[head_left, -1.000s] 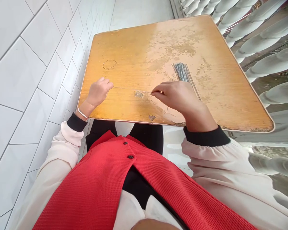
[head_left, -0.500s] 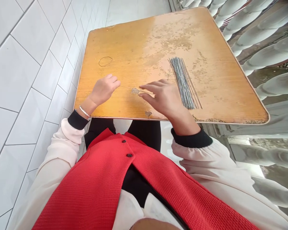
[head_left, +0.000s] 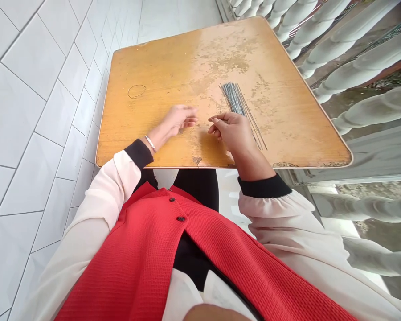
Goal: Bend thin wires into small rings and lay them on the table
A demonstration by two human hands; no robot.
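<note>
Fingers pinched narrow, the right hand (head_left: 233,128) partly hides the bundle (head_left: 235,99); left of it, across a gap, the left hand (head_left: 177,119) stretches blurred fingers. What either holds, I cannot tell. Farther left lies the ring (head_left: 137,85); the table's (head_left: 167,62) near edge runs just below the bundle.

I can make out no readable text, label, brand, number or sign on anything in front of me.
</note>
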